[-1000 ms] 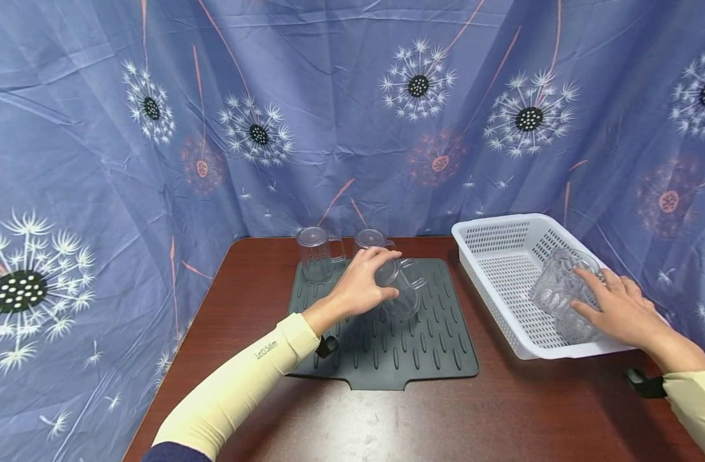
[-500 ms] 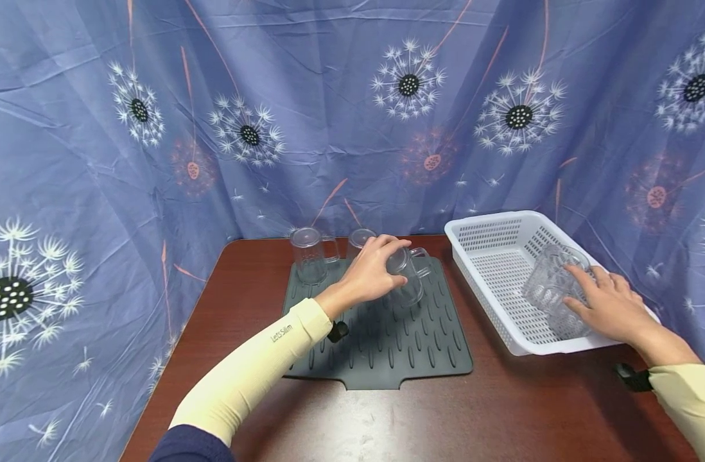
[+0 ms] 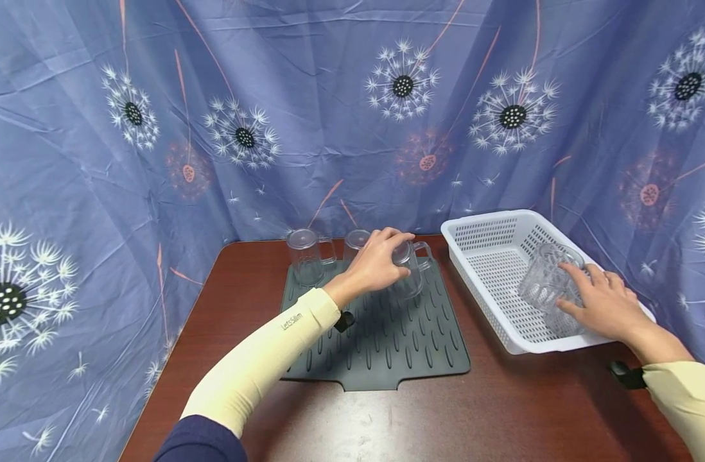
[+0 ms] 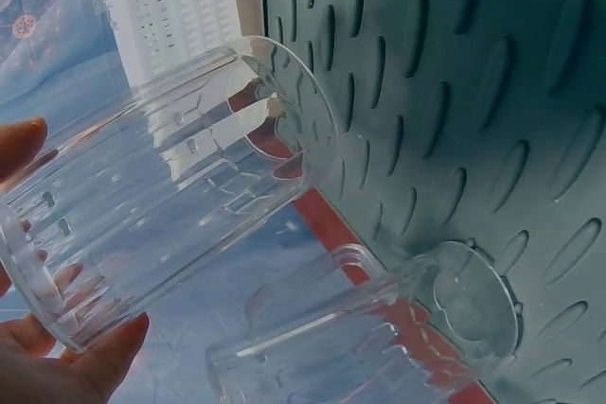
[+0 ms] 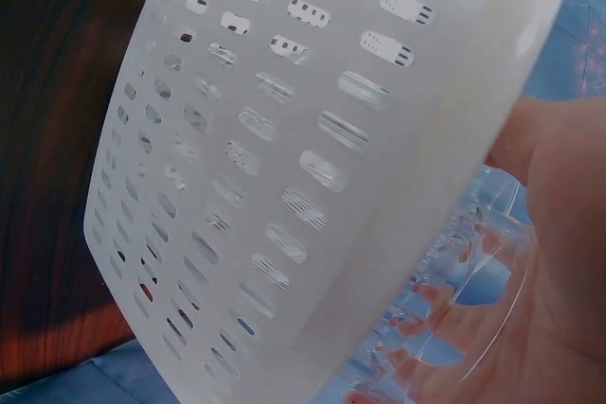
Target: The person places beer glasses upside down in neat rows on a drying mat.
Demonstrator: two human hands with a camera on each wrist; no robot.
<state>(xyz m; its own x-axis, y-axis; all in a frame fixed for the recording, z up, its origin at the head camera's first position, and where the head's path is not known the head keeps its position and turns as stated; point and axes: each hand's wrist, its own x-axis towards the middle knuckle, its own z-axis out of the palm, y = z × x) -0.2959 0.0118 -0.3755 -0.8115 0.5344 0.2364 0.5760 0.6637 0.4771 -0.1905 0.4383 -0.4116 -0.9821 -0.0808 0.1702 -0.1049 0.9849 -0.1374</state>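
Observation:
My left hand (image 3: 378, 263) grips a clear glass mug (image 3: 410, 279) near its upturned base, with thumb and fingers on either side. The mug is upside down, its handle pointing right and its mouth right at the dark ribbed mat (image 3: 387, 346). Two more upside-down mugs, a left one (image 3: 307, 260) and a middle one (image 3: 356, 240) partly behind my hand, stand along the mat's back. On the right, my right hand (image 3: 609, 305) holds a patterned glass mug (image 3: 540, 276) lying tilted in the white basket (image 3: 485, 308); its fingers show through the glass in the right wrist view.
Another glass (image 3: 562, 323) lies in the basket, below my right hand. The brown tabletop (image 3: 445, 417) runs in front of the mat and basket. A blue dandelion-print curtain (image 3: 329, 128) hangs close behind and at both sides.
My left hand has moved the mug back and to the right over the mat, and the mug stands more upright. The right hand and the basket's mugs stay nearly still.

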